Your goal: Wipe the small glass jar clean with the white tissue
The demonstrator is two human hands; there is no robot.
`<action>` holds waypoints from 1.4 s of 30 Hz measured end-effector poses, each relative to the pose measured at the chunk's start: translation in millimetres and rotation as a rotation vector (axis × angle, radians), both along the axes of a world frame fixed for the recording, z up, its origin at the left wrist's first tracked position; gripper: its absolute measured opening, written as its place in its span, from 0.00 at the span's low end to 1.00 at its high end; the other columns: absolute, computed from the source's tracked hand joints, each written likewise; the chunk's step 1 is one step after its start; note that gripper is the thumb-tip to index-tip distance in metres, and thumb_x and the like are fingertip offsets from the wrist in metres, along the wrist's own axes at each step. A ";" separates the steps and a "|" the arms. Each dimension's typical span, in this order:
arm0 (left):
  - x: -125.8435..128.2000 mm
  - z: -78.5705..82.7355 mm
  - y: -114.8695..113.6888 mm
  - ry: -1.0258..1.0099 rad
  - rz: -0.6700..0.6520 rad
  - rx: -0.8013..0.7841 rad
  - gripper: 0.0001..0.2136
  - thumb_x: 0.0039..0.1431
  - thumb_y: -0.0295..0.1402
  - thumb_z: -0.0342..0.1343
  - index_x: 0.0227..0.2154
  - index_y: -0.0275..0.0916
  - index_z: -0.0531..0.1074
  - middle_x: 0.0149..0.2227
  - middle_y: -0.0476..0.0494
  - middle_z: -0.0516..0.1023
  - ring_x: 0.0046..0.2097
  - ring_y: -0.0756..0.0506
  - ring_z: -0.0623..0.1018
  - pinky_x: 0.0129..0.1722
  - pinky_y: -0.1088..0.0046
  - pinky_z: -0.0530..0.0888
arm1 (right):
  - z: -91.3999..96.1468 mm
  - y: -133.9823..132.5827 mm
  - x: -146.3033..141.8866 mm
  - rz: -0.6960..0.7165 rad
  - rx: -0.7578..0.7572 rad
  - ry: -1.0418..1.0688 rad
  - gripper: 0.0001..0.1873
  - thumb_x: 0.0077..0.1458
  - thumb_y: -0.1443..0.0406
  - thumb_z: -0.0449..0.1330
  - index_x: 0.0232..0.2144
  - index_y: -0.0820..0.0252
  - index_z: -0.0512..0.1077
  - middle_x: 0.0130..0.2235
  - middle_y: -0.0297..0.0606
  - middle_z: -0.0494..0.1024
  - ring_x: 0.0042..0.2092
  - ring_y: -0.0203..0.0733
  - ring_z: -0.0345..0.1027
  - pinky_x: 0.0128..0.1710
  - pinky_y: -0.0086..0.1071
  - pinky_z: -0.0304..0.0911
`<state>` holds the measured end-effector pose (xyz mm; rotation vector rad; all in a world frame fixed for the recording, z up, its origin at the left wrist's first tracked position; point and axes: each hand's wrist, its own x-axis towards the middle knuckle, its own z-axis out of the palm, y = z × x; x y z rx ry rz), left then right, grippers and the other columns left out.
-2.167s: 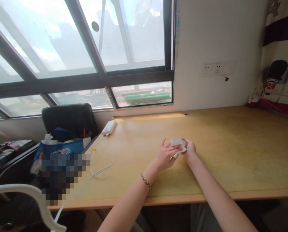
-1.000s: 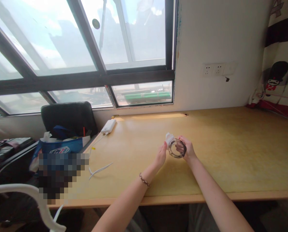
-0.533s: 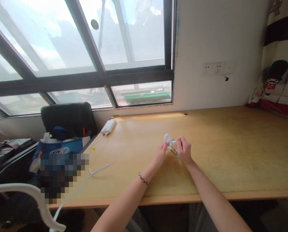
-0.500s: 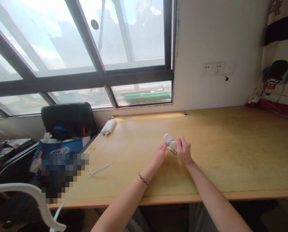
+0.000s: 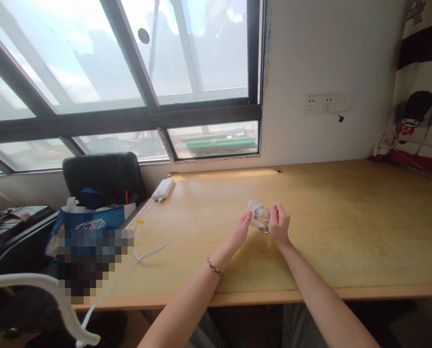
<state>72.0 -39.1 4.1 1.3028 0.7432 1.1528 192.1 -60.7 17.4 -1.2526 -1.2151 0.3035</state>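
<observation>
Both hands meet above the middle of the wooden desk [image 5: 346,227]. My right hand [image 5: 279,223] is closed round a small clear glass [image 5: 262,216], turned so its mouth faces my left hand. My left hand [image 5: 242,227] pinches a white tissue [image 5: 254,209] against the glass's rim. A beaded bracelet [image 5: 214,267] circles my left wrist. Most of the glass is hidden behind my right fingers.
A white power bank [image 5: 163,189] lies at the desk's back left, its white cable [image 5: 149,251] trailing toward the front edge. A black chair [image 5: 103,176] with a blue bag [image 5: 89,222] stands left. Wall sockets [image 5: 326,103] and a patterned cloth [image 5: 415,116] are right.
The tissue covered the glass at first, then the glass's open mouth faced me. My right hand has since turned the glass sideways and closed over it, tissue still at the rim.
</observation>
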 end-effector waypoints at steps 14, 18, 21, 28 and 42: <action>-3.1 -3.1 0.3 -0.375 -0.572 -0.588 0.29 0.52 0.53 0.37 0.49 0.37 0.60 0.43 0.36 0.71 0.37 0.43 0.74 0.41 0.63 0.67 | 2.6 3.5 -2.9 0.134 -0.042 0.022 0.08 0.53 0.59 0.49 0.31 0.58 0.59 0.19 0.28 0.64 0.21 0.33 0.59 0.22 0.26 0.54; -8.6 1.6 6.8 -0.387 -0.402 -0.573 0.28 0.51 0.52 0.40 0.47 0.35 0.63 0.40 0.37 0.72 0.34 0.45 0.74 0.35 0.67 0.70 | 1.8 7.8 -6.0 0.265 -0.069 -0.063 0.12 0.51 0.59 0.51 0.37 0.59 0.60 0.25 0.33 0.69 0.28 0.36 0.63 0.24 0.27 0.57; -10.1 3.7 10.6 -0.371 -0.227 -0.484 0.24 0.51 0.48 0.44 0.43 0.34 0.65 0.38 0.37 0.73 0.34 0.45 0.74 0.31 0.70 0.71 | -1.5 12.0 -5.2 0.238 -0.076 -0.166 0.12 0.50 0.59 0.52 0.35 0.60 0.65 0.29 0.37 0.71 0.32 0.39 0.63 0.29 0.30 0.58; -10.1 10.8 5.2 -0.070 0.269 0.030 0.20 0.44 0.38 0.57 0.40 0.37 0.63 0.38 0.43 0.70 0.39 0.46 0.70 0.39 0.71 0.67 | -3.3 17.2 -1.0 0.393 -0.179 -0.076 0.12 0.47 0.62 0.52 0.33 0.59 0.70 0.33 0.38 0.73 0.32 0.39 0.63 0.32 0.32 0.59; -19.7 8.2 1.8 0.523 0.371 0.730 0.33 0.41 0.38 0.59 0.51 0.36 0.54 0.51 0.33 0.58 0.54 0.37 0.57 0.53 0.57 0.54 | -1.6 17.6 -1.0 0.654 -0.351 0.444 0.18 0.45 0.54 0.55 0.18 0.64 0.64 0.16 0.29 0.61 0.15 0.25 0.43 0.14 0.23 0.37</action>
